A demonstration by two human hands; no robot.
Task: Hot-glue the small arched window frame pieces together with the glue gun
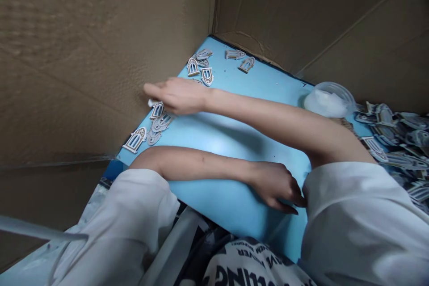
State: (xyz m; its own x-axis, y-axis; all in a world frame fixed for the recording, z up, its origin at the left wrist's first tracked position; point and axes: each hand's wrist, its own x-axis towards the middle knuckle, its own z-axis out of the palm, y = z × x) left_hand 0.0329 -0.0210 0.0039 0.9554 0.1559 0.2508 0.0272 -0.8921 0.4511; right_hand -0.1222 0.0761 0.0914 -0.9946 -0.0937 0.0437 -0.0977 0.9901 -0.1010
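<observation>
My forearms lie crosswise over a light blue board (228,205). My right hand (179,95) reaches to the board's left edge, its fingers closed at a small white thing I cannot make out. Just below it is a pile of arch-shaped, window-like pieces (162,121), with another arched piece (135,139) nearer me. Beyond the hand lie more arched pieces (207,76). Nearer my body, my left hand (279,186) hangs over the board beside my right sleeve, fingers loosely bent and partly apart, with nothing visible in them.
A clear round tub (330,99) with white contents stands at the right. Beside it is a large heap of similar pieces (402,138). Two pieces (247,65) lie near the far edge. Cardboard walls (100,53) rise behind and at the left. A pale cord crosses the lower left.
</observation>
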